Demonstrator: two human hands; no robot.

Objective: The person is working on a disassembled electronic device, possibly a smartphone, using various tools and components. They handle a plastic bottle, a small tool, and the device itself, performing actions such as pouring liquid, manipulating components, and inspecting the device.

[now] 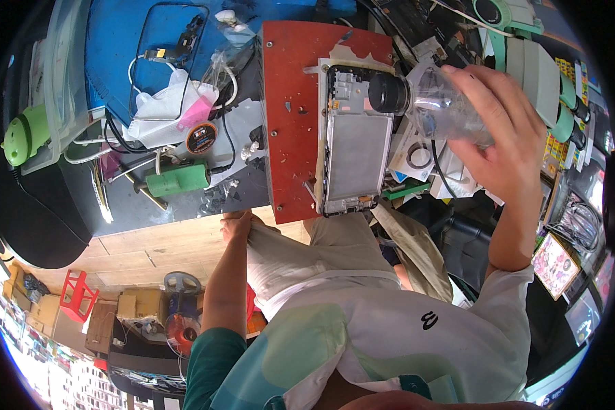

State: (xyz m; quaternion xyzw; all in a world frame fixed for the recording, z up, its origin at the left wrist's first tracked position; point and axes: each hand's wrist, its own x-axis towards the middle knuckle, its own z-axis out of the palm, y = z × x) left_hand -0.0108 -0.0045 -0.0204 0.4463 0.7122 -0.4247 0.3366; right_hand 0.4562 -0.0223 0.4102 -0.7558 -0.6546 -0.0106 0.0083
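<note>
My right hand (504,116) grips a clear plastic bottle (437,106) from its right side, with fingers and thumb wrapped round it. The bottle is tipped on its side, and its black cap (388,93) points left, over the upper right edge of a phone frame (354,154). This frame is black-rimmed with a bare grey metal middle, and lies on a red heating plate (290,123) with screws and small scraps on it. My left hand (236,224) is low by my leg at the table's front edge, away from the phone frame. Its fingers are partly hidden.
Left of the plate are a green cylindrical tool (178,180), a round tin (201,138), a white face mask (167,106) and cables on a blue mat (109,48). A tape roll (419,156) lies right of the plate. A grey-and-green microscope (533,75) stands at the right.
</note>
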